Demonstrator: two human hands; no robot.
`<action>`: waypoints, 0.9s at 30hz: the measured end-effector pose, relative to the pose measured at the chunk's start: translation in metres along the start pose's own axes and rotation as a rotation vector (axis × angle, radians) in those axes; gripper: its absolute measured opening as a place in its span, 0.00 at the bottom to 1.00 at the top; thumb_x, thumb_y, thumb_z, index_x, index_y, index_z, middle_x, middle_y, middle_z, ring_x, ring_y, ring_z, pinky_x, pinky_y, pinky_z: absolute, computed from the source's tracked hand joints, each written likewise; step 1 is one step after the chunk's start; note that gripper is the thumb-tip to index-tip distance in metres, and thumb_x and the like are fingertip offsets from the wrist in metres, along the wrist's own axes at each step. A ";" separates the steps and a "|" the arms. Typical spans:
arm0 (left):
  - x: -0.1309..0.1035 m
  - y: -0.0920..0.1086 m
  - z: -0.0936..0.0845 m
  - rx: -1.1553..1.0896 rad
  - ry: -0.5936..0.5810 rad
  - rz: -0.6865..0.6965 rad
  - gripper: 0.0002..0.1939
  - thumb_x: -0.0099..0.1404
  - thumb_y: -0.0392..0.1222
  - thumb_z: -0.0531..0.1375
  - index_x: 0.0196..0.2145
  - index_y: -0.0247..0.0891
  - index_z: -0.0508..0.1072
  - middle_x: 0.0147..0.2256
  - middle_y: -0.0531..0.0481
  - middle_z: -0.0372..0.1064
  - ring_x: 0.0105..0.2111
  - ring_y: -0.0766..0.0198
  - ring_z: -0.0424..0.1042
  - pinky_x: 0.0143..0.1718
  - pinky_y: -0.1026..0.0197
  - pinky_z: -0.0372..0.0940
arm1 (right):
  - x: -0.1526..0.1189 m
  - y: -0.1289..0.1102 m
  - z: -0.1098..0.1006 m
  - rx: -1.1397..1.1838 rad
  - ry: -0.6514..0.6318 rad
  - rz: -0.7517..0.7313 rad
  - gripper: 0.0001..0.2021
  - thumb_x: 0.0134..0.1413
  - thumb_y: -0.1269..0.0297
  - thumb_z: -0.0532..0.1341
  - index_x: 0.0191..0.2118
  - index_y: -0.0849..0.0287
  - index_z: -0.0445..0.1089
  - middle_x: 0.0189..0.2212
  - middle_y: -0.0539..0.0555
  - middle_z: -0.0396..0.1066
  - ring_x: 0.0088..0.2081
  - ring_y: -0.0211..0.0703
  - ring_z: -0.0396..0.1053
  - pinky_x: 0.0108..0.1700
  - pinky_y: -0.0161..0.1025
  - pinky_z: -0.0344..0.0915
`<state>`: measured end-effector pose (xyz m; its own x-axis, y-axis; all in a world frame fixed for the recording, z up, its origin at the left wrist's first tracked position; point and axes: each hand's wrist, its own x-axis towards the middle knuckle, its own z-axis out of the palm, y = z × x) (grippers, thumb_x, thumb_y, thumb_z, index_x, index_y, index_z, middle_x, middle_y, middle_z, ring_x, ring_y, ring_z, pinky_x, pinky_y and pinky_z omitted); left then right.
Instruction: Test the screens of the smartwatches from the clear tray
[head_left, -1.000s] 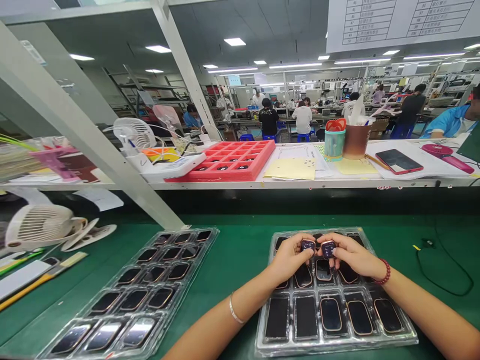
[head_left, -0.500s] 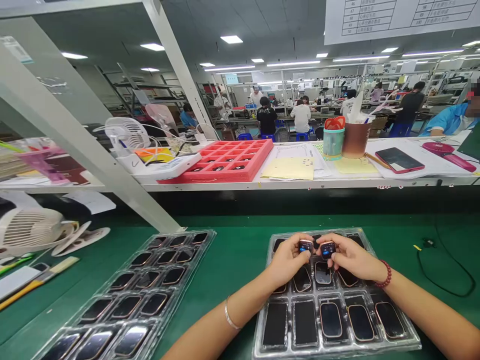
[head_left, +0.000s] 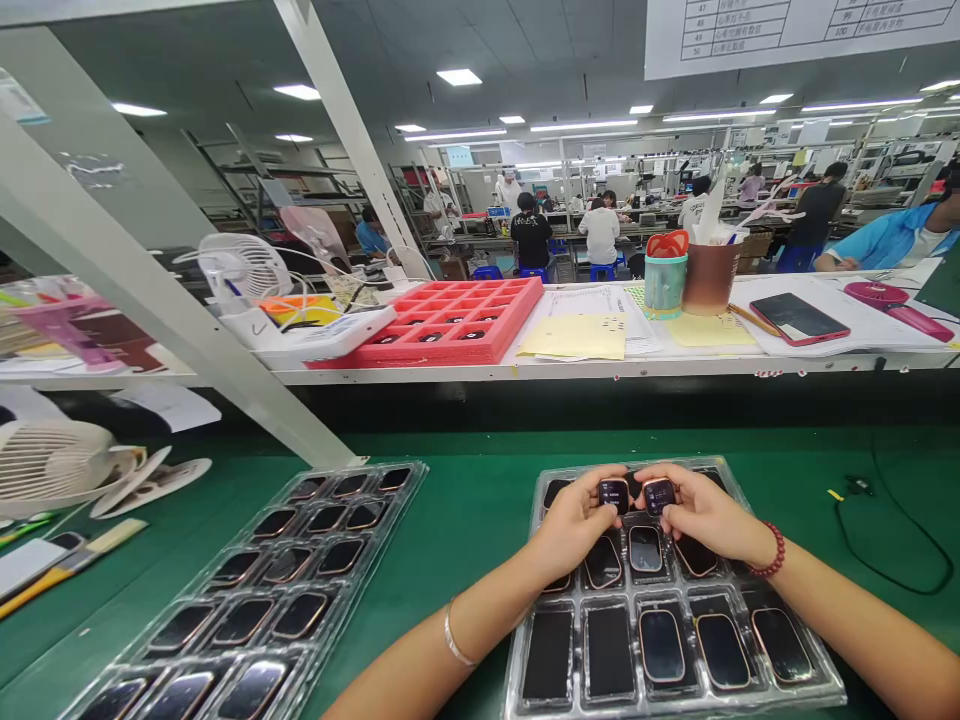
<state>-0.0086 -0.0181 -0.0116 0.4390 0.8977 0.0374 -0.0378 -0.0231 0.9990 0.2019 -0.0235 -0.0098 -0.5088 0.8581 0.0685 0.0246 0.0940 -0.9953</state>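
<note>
Above the back part of the right clear tray [head_left: 679, 700], my left hand [head_left: 581, 515] is closed on a small watch [head_left: 613, 495] with a lit screen. Close beside it, my right hand [head_left: 701, 515] grips another watch [head_left: 658, 495], its screen also lit with small text. Both screens face me, and the thumbs are at their lower edges. Several dark-screened watches lie in the tray's compartments below, among them one [head_left: 662, 645] in the front row. My hands and forearms hide some of the tray's back compartments.
A second clear tray [head_left: 341, 600] of watches lies on the green mat at the left. A white fan [head_left: 56, 465] and brush [head_left: 112, 540] are farther left. A black cable [head_left: 892, 585] lies right. The shelf ahead holds a red foam tray [head_left: 499, 345], cups and a phone [head_left: 800, 317].
The text on both watch screens looks different, and the blue patches seen before are gone. The hands have barely moved. The view has shifted slightly.
</note>
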 end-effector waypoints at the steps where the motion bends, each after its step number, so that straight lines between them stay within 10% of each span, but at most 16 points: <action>1: 0.000 -0.001 -0.001 0.018 -0.003 -0.005 0.21 0.59 0.49 0.60 0.47 0.36 0.67 0.37 0.45 0.70 0.31 0.64 0.69 0.30 0.64 0.62 | 0.000 0.000 0.000 0.004 -0.013 0.009 0.15 0.56 0.62 0.59 0.49 0.59 0.65 0.39 0.56 0.70 0.26 0.35 0.67 0.27 0.33 0.66; 14: -0.001 0.001 0.002 0.030 0.006 0.034 0.28 0.54 0.31 0.59 0.54 0.38 0.62 0.41 0.45 0.69 0.41 0.60 0.69 0.42 0.59 0.64 | -0.002 -0.005 0.002 -0.013 -0.024 -0.041 0.21 0.51 0.72 0.59 0.52 0.56 0.61 0.43 0.56 0.69 0.36 0.41 0.69 0.37 0.38 0.69; 27: 0.000 0.000 0.001 0.034 -0.014 0.056 0.13 0.60 0.43 0.59 0.40 0.34 0.70 0.32 0.47 0.67 0.32 0.63 0.67 0.29 0.63 0.65 | 0.000 0.000 -0.002 -0.021 -0.047 0.006 0.14 0.60 0.60 0.56 0.48 0.61 0.65 0.38 0.56 0.72 0.27 0.35 0.68 0.28 0.34 0.66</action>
<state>-0.0078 -0.0185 -0.0113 0.4492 0.8886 0.0930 -0.0322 -0.0879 0.9956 0.2034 -0.0228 -0.0102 -0.5487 0.8340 0.0585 0.0453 0.0996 -0.9940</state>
